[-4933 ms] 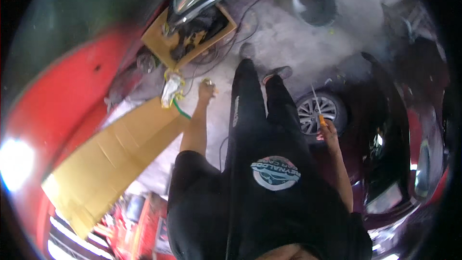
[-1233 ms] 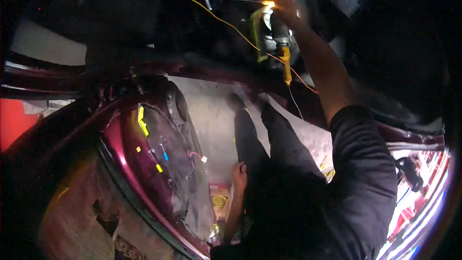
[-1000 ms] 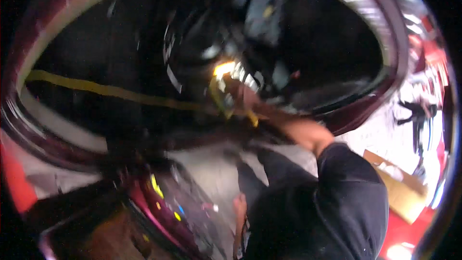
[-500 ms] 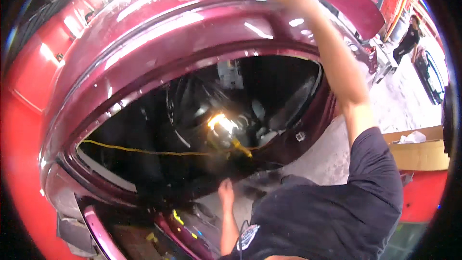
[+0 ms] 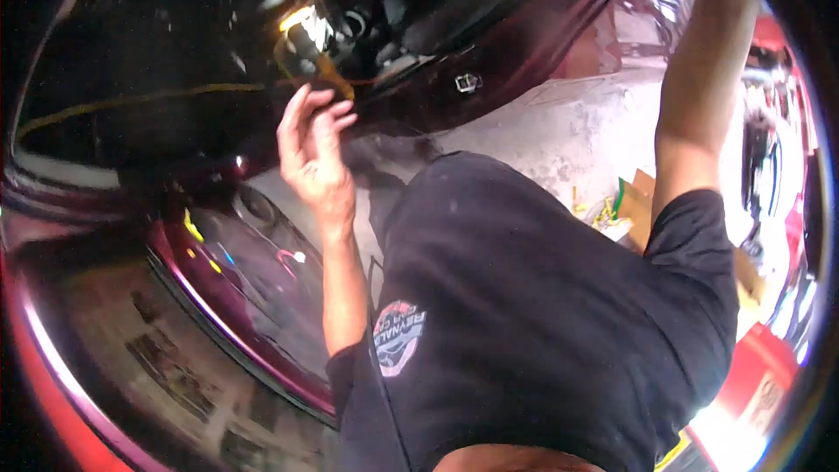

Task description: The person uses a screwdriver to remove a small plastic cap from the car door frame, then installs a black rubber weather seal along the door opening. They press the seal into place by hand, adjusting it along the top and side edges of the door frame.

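L hand (image 5: 316,162) up in front of body, palm partly showing, fingers loosely curled & spread; grip slack, nothing seen in it. Lit lamp (image 5: 301,22) is inside dark red car (image 5: 516,92), just above fingertips in view; yellow handle (image 5: 339,83) hangs below it, right by fingers, contact can't tell. Yellow cord (image 5: 131,103) runs off to left thru dark interior. R arm (image 5: 699,96) raised, exits top edge; R hand out of view, grip can't tell. Car door (image 5: 253,284) open, lower L, w/ yellow & blue bits. Cardboard box (image 5: 641,208) nr R arm, on pale floor.
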{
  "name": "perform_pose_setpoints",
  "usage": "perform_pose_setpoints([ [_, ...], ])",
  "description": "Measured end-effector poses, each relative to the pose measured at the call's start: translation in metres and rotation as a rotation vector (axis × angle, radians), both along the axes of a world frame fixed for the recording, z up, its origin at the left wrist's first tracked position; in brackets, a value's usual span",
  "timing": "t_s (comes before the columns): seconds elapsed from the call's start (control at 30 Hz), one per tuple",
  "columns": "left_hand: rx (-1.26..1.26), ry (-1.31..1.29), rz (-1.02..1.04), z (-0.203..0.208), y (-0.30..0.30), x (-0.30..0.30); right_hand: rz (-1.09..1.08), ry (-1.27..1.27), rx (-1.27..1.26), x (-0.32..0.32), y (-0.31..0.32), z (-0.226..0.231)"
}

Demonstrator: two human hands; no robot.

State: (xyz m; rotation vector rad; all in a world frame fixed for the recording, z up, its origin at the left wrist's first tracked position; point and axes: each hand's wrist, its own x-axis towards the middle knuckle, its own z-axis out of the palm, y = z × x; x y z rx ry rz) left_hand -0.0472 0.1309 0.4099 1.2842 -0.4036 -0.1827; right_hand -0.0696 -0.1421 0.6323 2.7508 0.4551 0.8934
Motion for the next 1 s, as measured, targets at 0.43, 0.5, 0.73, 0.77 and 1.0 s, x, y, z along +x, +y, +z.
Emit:
perform_pose_setpoints([
  [0.43,0.344,0.864,0.009,-0.208,0.047,-0.161,-0.072,0.692,-0.268,-0.093,-0.069,-0.275],
  [0.5,0.342,0.89,0.049,-0.213,0.054,-0.164,-0.049,0.754,-0.241,-0.086,-0.072,-0.285],
  [0.73,-0.355,1.104,-0.019,-0.194,-0.007,-0.138,0.208,1.026,1.098,-0.054,0.027,-0.345],
  [0.77,-0.551,1.182,0.012,-0.19,-0.016,-0.13,0.158,1.229,1.094,-0.05,0.065,-0.342],
  [1.0,-0.424,1.164,0.345,-0.305,0.052,-0.13,0.265,1.291,0.827,-0.081,0.132,-0.4],
])
